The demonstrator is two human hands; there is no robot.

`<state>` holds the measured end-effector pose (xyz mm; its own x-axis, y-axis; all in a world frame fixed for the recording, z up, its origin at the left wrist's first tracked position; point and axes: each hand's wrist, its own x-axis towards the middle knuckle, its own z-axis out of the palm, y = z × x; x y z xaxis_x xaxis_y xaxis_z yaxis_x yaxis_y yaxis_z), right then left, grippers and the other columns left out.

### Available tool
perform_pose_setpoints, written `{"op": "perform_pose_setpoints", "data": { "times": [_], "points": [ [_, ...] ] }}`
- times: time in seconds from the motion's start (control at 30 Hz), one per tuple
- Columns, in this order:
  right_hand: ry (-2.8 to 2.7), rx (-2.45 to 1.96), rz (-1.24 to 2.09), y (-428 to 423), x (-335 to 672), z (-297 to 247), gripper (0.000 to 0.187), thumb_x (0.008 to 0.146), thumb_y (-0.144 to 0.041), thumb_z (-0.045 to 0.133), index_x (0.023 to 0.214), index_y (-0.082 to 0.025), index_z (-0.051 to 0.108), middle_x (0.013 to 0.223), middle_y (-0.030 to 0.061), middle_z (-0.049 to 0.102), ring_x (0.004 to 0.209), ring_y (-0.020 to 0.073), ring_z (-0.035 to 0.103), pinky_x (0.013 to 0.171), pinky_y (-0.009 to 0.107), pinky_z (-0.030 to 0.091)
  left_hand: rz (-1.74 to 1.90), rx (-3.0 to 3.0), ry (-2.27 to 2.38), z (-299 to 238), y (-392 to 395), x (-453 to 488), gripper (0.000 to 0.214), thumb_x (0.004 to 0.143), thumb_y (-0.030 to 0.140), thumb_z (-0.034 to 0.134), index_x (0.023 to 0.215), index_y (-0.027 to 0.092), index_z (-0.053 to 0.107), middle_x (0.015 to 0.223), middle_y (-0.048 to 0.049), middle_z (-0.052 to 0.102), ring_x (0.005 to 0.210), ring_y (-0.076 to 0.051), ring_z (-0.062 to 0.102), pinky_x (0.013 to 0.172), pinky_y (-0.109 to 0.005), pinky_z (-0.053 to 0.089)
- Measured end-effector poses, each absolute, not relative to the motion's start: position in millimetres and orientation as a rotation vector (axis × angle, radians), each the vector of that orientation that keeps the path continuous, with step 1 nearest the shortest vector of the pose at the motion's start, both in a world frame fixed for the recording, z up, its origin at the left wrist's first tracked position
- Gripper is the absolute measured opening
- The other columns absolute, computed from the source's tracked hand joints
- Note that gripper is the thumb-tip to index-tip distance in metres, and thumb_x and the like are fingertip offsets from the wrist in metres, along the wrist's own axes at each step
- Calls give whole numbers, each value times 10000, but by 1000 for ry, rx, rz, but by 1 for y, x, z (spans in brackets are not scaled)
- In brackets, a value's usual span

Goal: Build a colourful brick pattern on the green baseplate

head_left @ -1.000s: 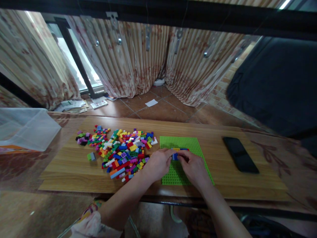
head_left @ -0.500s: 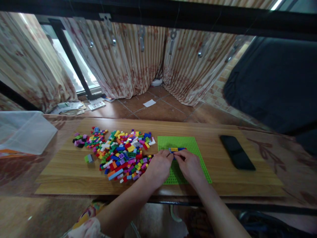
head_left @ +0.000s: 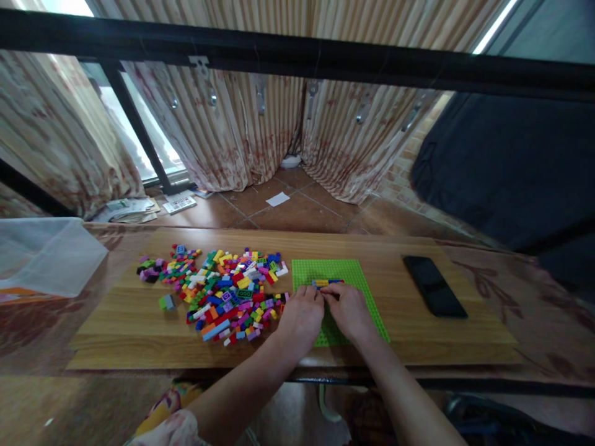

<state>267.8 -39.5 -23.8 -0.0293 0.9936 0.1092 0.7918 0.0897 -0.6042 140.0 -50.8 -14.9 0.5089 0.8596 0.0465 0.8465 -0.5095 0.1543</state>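
A green studded baseplate lies on the wooden board, and a short row of yellow, blue and red toy bricks stands on it. My left hand rests over the plate's left part with its fingers curled and drawn together at the row's near side. Opposite it, my right hand pinches with thumb and forefinger by the same spot. The fingertips of both hands almost meet; whatever sits between them is hidden or too small to name.
Left of the plate spreads a heap of loose coloured bricks. A grey and green brick pair lies apart from it. On the right is a black phone. A clear plastic bin stands at the far left of the wooden board.
The camera view has shifted slightly, so the scene sits a little lower and further left. Both hands stay at the brick row, their fingers slightly closer together.
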Motion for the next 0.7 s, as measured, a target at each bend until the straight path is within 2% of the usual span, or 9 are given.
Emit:
{"op": "perform_pose_setpoints", "data": {
  "times": [0.17,0.3,0.4,0.5,0.7],
  "points": [
    [-1805,-1660,474,-44,270,-26,195,806,-200,544,805,-191,739,860,71,737,794,206,671,778,348,498,317,2619,1450,-22,-53,135,287,833,59,432,1055,107,607,1000,-100,634,951,-230,569,848,-363,494],
    [-1529,-1602,404,-40,281,-19,225,813,-310,547,834,-177,727,851,77,731,766,202,666,739,341,514,480,2539,1412,-22,-48,124,352,804,51,458,1120,151,580,1057,-82,646,964,-214,595,869,-350,503],
    [-1305,-1586,366,-34,290,-14,262,797,-367,573,859,-161,722,811,78,726,723,202,660,694,335,517,719,2415,1442,-18,-39,114,371,815,48,447,1139,166,582,1058,-76,661,945,-191,619,849,-320,516],
    [-1186,-1547,380,-33,288,-13,274,786,-390,593,862,-157,717,794,71,721,702,196,653,669,326,514,1003,2204,1491,-14,-26,101,312,853,71,430,1068,175,630,972,-64,691,858,-160,648,796,-285,527],
    [-1552,-1444,462,-49,252,-9,226,843,-344,542,865,-194,709,832,49,708,740,172,636,692,300,495,1334,1854,1582,-2,-8,68,217,848,132,505,963,181,683,888,-36,726,771,-143,662,732,-251,519]
  ]
}}
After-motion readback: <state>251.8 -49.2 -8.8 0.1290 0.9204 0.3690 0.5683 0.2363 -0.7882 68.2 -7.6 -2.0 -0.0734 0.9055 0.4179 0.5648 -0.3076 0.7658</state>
